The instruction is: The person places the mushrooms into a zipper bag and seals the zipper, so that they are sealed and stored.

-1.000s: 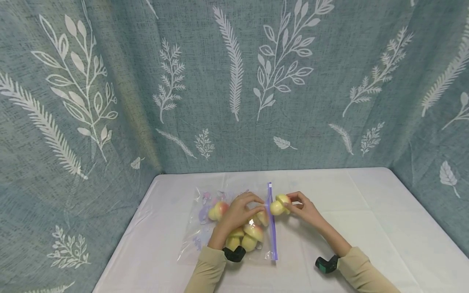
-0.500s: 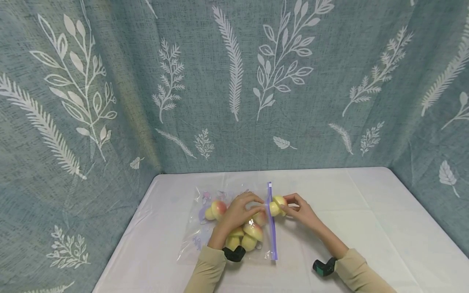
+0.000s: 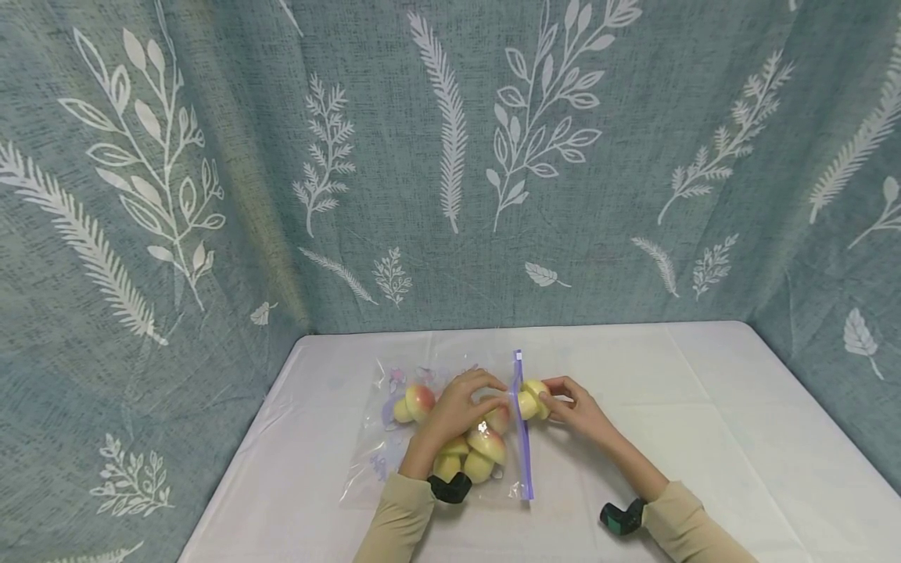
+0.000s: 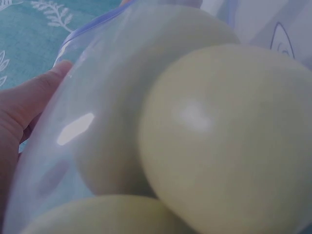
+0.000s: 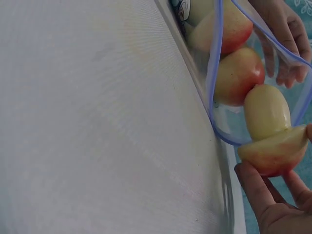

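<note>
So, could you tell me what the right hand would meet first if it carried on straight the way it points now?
Probably the open mouth of the zip bag: the right hand holds an apple piece right at the purple zip edge, pointing left toward the apple pieces inside. Depth is unclear.

sleeves [image 3: 404,516]: tan, long | wrist cameras [image 3: 450,487]: black, teal-tinted | hands bare

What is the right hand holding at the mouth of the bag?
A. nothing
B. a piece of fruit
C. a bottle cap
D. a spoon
B: the right hand pinches a yellow-red piece of fruit at the open purple-edged mouth of the bag, which the left hand holds.
</note>
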`<state>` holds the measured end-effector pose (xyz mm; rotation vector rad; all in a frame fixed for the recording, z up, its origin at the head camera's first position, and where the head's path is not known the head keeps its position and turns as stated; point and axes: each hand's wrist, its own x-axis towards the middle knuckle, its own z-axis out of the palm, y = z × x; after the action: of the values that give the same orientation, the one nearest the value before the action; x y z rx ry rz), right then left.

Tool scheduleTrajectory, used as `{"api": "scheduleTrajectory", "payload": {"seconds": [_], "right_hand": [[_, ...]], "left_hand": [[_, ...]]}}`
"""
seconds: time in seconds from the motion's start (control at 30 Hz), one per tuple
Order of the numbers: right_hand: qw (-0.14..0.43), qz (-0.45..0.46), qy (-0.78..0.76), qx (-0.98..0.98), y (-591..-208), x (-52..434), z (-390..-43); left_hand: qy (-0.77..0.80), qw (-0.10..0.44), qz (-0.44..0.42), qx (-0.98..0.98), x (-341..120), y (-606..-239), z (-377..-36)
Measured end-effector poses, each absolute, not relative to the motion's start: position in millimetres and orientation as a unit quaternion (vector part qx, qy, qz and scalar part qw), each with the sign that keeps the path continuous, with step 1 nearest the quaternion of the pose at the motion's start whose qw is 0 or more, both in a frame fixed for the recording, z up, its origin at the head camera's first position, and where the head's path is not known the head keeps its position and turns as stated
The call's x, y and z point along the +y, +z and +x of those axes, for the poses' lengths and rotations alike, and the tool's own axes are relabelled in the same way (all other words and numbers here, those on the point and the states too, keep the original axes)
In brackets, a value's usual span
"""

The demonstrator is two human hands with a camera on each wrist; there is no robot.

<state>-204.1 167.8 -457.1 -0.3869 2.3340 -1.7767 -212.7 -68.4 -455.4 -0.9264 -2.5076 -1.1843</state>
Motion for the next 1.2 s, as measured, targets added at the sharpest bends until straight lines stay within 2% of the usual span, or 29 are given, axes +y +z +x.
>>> {"api": "scheduleTrajectory", "payload": {"seconds": [0.37,0.57,1.0,1.2], "right_hand": [[0.082,-0.124,-0.628,0.764,-492.9,169.3,-218.5],[0.078,-0.118,-0.636,0.759,-499.4,165.2,-220.3],[0.094,-0.120,-0.623,0.767,-471.6,161.1,-204.8],[0.103,-0.110,-0.635,0.757,-471.1,161.7,-204.0]], "left_hand": [[-0.397,0.106,-0.320,-0.854,-69.7,-456.2,-212.8],[-0.399,0.102,-0.315,-0.855,-69.0,-455.8,-212.8],[-0.390,0.107,-0.313,-0.859,-68.0,-456.7,-214.4],[-0.397,0.105,-0.316,-0.855,-68.3,-457.1,-214.6]]}}
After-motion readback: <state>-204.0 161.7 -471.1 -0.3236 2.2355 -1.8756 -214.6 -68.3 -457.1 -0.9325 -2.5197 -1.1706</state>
